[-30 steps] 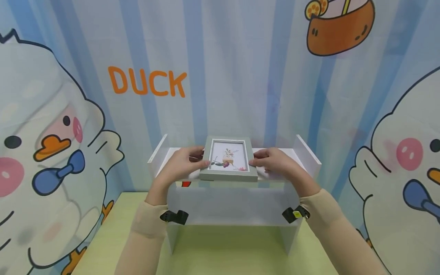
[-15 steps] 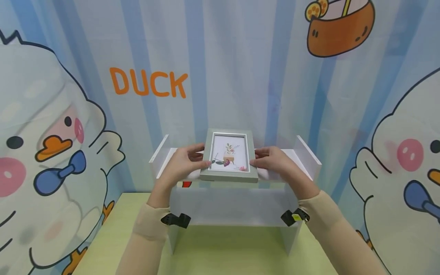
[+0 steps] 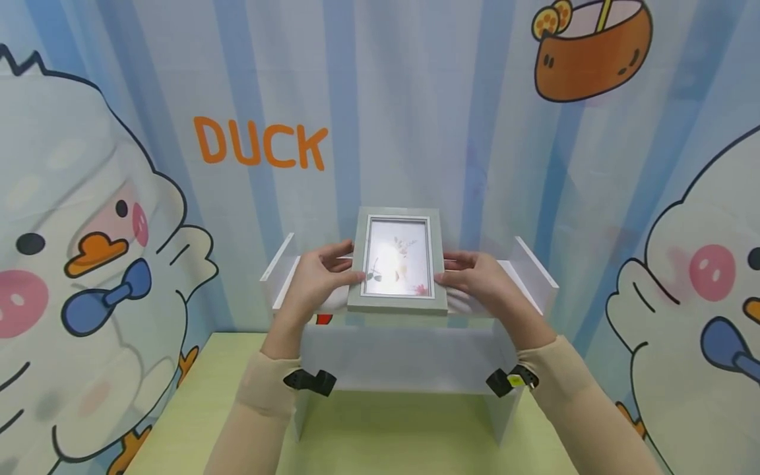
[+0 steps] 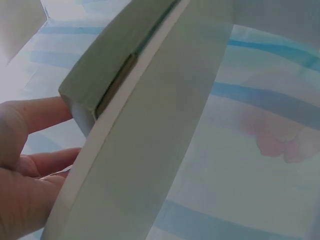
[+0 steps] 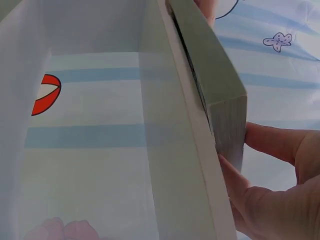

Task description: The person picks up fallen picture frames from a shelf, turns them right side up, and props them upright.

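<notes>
In the head view a picture frame (image 3: 399,305) with a grey-green border leans back at a tilt over the white shelf (image 3: 410,356). Behind its glass, a plant picture is partly washed out by glare. My left hand (image 3: 320,280) grips the frame's left side, thumb at the front. The opposite side is held by my right hand (image 3: 477,280) in the same way. Both wrist views show the frame's lower edge (image 4: 100,70) at the shelf's top board (image 5: 175,125), with a thin dark gap between them along part of it. Fingertips behind the frame are partly hidden.
Low side panels (image 3: 534,274) rise at both ends of the shelf's top. The shelf stands on a pale yellow-green table (image 3: 196,396). Close behind hangs a striped blue curtain (image 3: 410,132) printed with ducks.
The frame's far edge has risen, so it stands steeper than before, while its near edge stays about level with the board's front. Both hands keep their hold, and glare now covers the picture.
</notes>
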`<state>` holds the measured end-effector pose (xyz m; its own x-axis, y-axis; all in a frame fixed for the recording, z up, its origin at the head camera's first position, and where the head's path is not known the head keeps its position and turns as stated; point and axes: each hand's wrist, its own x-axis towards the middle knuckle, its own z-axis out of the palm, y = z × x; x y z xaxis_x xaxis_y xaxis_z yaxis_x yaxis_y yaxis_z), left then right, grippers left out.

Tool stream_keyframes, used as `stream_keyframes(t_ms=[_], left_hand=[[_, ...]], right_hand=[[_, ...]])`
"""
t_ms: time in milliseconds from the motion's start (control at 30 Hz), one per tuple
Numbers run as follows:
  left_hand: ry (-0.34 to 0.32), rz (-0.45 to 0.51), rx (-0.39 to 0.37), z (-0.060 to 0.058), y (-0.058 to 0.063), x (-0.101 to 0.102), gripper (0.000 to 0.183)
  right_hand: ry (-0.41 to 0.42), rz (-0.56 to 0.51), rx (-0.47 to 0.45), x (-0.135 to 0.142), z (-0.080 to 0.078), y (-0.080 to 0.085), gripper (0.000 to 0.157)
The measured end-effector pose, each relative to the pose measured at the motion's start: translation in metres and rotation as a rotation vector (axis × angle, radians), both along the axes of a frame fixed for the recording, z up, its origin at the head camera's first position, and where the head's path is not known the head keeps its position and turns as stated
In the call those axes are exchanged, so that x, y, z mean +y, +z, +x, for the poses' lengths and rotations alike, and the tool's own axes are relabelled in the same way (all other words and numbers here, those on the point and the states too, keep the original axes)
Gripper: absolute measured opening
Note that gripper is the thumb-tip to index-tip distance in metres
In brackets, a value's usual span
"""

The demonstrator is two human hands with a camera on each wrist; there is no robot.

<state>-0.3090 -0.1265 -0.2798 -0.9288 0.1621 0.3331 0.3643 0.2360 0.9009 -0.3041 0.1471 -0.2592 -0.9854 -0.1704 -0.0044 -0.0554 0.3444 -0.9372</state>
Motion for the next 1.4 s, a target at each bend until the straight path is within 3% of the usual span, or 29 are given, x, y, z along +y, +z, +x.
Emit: stream_keyframes(t_ms=[233,600,900,1133,1400], left_hand=[[0.026,0.085,0.044,-0.001,0.006,0.007,0.065],[0.044,0.142,0.089,-0.004,0.013,0.015,0.062],[0.069,0.116,0.119,-0.005,0.012,0.017,0.059],[0.076,0.119,0.189,-0.007,0.009,0.017,0.050],[0.085,0.062,0.189,0.003,0.011,0.018,0.037]], right_hand=[[0.003,-0.120,0.047,0.001,0.000,0.006,0.064],[-0.008,-0.150,0.162,0.002,-0.002,0.008,0.065],[-0.020,-0.166,0.215,0.002,-0.002,0.006,0.064],[-0.050,-0.207,0.294,-0.002,-0.003,0.004,0.060],[-0.069,-0.251,0.368,-0.005,-0.006,0.004,0.059]])
